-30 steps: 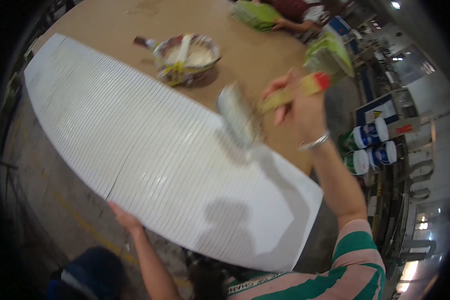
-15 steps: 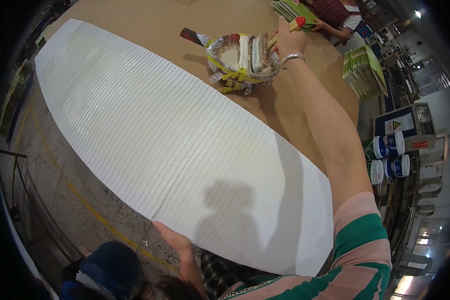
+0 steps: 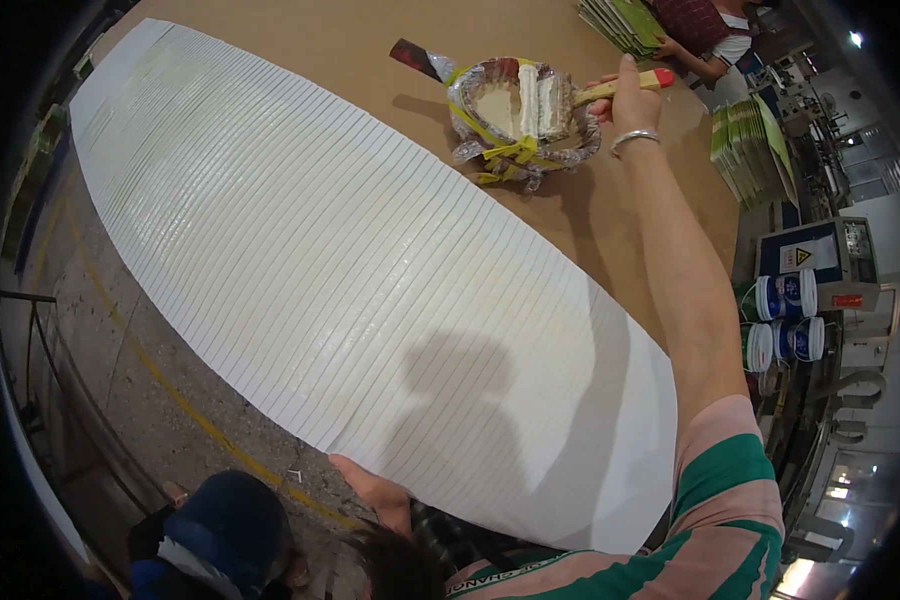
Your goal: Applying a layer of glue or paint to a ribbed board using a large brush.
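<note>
My right hand [image 3: 630,103] is closed around the wooden handle of a wide paintbrush [image 3: 595,93] with a red end. The brush's pale, coated head rests at the right side of a pot [image 3: 467,120] wrapped in clear plastic and yellow tape. Inside lies a cream-coloured paste [image 3: 496,105], and a white-coated bar spans the opening. A long fan of overlapping white sheets [image 3: 370,270] covers the table before me, with wet, shiny streaks across the strips. At its near edge my left hand [image 3: 375,488] touches the sheets, its fingers stretched out.
The brown tabletop [image 3: 340,60] extends behind the sheets. A co-worker's hand [image 3: 668,47] touches green sheets [image 3: 620,25] at the far right. Another green stack [image 3: 755,155] and several buckets [image 3: 785,295] stand at right. Someone in a dark blue cap [image 3: 232,530] is at lower left.
The view has shifted slightly, so the pot and right hand appear farther right. The brush handle has tipped flatter, and more of it shows. My left hand stays at the sheets' near edge.
</note>
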{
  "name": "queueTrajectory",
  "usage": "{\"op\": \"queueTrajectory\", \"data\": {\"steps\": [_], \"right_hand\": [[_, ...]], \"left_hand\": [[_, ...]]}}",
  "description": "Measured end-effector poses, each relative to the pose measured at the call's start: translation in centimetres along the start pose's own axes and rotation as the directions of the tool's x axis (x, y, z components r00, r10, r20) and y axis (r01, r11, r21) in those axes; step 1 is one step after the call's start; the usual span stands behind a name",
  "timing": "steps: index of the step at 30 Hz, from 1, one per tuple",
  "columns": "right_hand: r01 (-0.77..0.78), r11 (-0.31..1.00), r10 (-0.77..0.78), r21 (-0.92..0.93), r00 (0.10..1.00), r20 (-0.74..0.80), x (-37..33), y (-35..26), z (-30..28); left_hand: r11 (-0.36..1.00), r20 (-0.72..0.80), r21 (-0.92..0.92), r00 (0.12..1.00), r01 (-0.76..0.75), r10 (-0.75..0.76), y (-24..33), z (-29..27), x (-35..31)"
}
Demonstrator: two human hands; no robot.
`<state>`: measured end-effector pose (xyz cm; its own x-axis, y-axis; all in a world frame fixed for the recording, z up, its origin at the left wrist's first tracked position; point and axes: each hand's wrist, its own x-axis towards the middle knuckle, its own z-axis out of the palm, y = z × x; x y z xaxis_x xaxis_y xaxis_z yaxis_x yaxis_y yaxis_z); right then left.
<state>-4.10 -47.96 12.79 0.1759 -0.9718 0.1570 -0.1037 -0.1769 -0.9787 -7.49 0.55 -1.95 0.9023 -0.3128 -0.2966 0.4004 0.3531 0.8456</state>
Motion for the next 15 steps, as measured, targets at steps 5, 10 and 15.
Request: {"op": "queueTrajectory", "data": {"steps": [5,10,15], "right_hand": [[0.0,0.999,0.0,0.036,1.0,0.017,0.2,-2.2,-0.5],[-0.075,0.966,0.089,0.247,0.995,-0.046,1.4,-1.8,0.1],[-0.107,0.955,0.142,0.277,0.984,-0.111,0.5,-0.5,-1.8]], "left_hand": [[0.999,0.059,-0.036,0.998,-0.013,0.015,-0.1,0.2,0.8],[0.997,-0.083,0.012,0.994,-0.07,0.071,1.5,-0.7,0.2],[0.991,-0.178,0.104,0.979,-0.079,0.096,-1.2,-1.6,-0.3]]}}
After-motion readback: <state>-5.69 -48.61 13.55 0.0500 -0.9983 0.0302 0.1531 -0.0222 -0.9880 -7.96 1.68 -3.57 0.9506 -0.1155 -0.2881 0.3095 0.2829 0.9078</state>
